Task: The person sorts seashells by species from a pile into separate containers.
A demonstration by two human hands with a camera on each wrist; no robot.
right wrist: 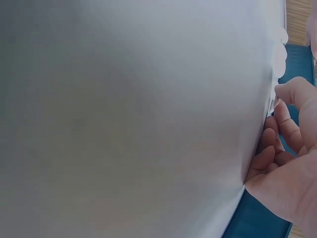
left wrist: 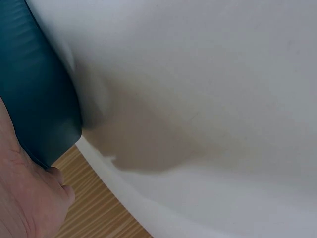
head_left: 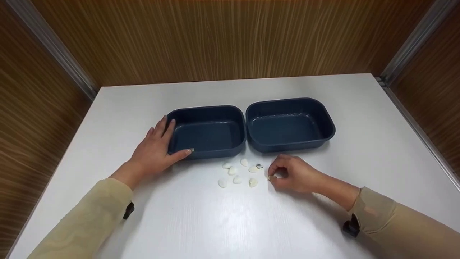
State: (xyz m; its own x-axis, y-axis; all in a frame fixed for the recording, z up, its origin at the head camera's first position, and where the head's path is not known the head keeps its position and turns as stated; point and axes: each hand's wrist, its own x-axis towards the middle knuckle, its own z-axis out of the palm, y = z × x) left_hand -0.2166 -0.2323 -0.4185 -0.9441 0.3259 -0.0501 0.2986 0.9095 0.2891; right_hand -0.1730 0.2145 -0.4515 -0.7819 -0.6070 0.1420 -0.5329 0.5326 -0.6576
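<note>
Two dark blue rectangular trays stand side by side on a white table (head_left: 201, 223). My left hand (head_left: 158, 149) holds the left tray (head_left: 206, 131) at its left front corner, fingers along the side wall and thumb on the front. In the left wrist view that tray (left wrist: 34, 99) and my palm (left wrist: 27, 198) show at the left edge. Several small white shells (head_left: 237, 172) lie in front of the trays. My right hand (head_left: 287, 174) rests on the table to their right, fingers curled, pinching one shell (head_left: 272, 177) at the fingertips. The right tray (head_left: 289, 124) holds nothing.
Brown wood-grain walls close in the table at the back and both sides, with metal strips (head_left: 54, 46) in the corners. Black wrist straps (head_left: 351, 226) sit on both beige sleeves. One shell (head_left: 258, 166) has a dark marking.
</note>
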